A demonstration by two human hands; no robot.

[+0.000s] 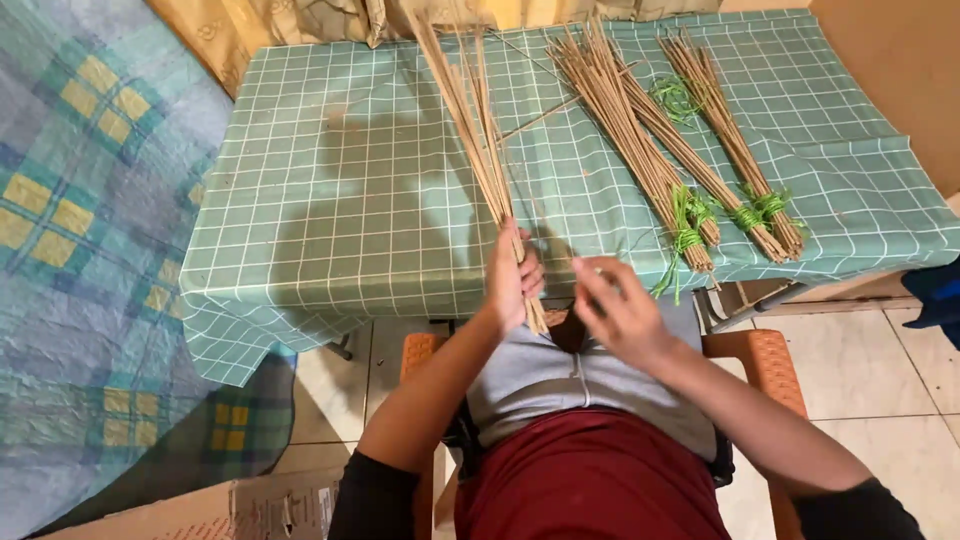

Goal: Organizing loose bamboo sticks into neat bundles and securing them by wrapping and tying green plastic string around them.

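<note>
So a loose bunch of thin sticks (478, 130) is gripped near its lower end by the left hand (512, 280), fingers wrapped around it. The bunch is slanted up and away over the table (330, 200), which is covered by a green checked cloth (300, 260), and the top ends fan out a bit toward the far edge. The right hand (620, 308) is held just beside the left, fingers loosely spread and a little blurred; whether a single stick is pinched in it can't really be told.

Further right on the cloth, three tied bundles of sticks (640, 140) are laid side by side, each bound near the bottom with green string (688, 225). A small tangle of the same string (676, 98) is sat between two of them. An orange chair (768, 365) is seen under the arms, and a blue and yellow checked blanket (90, 200) is spread off to the left.
</note>
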